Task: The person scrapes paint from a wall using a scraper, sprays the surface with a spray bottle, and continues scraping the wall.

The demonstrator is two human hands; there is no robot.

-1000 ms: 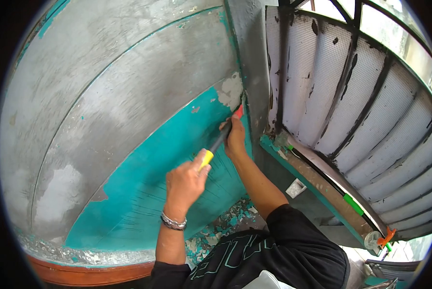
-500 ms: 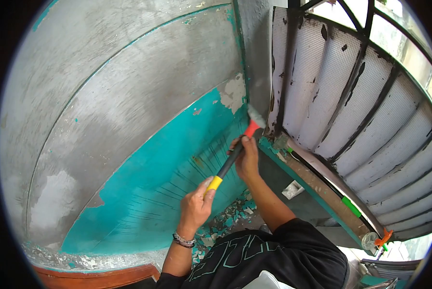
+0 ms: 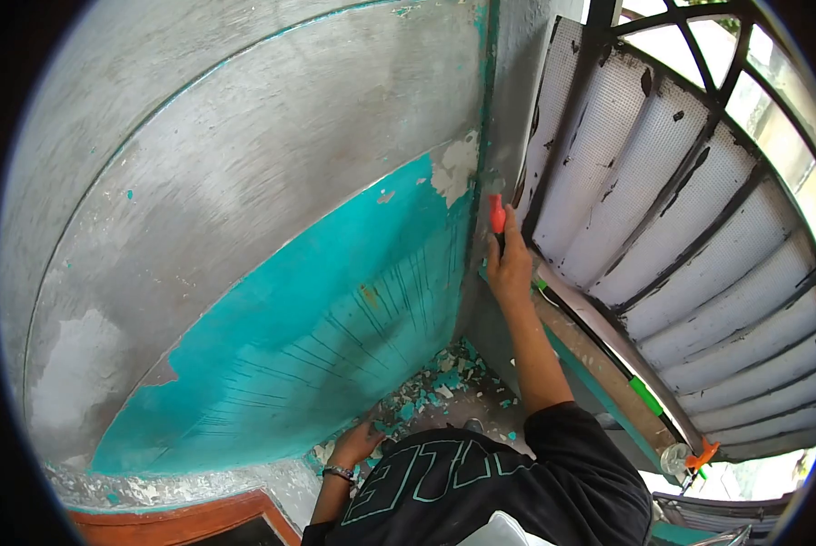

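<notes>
My right hand (image 3: 511, 268) is closed round the black part of a scraper (image 3: 498, 217), just below its red neck. The scraper points up beside the grey corner post, and its blade cannot be made out against the grey. My left hand (image 3: 358, 444) hangs low by the foot of the wall, holding nothing I can see, fingers loosely apart and partly hidden. On the curved wall, a large patch of turquoise paint (image 3: 271, 309) with dark streaks lies below a scraped grey area (image 3: 244, 182).
Paint flakes (image 3: 444, 382) litter the floor at the wall's base. To the right, a ledge (image 3: 572, 337) carries a black and green pole (image 3: 640, 387) and an orange item (image 3: 702, 452). Above it rises a metal grille with white mesh sheeting (image 3: 608, 164). A brown wooden frame (image 3: 171, 520) is at lower left.
My left hand has let go of the scraper handle and dropped to the lower left. My right hand has moved right and slightly up with the scraper, now more upright. The view has shifted.
</notes>
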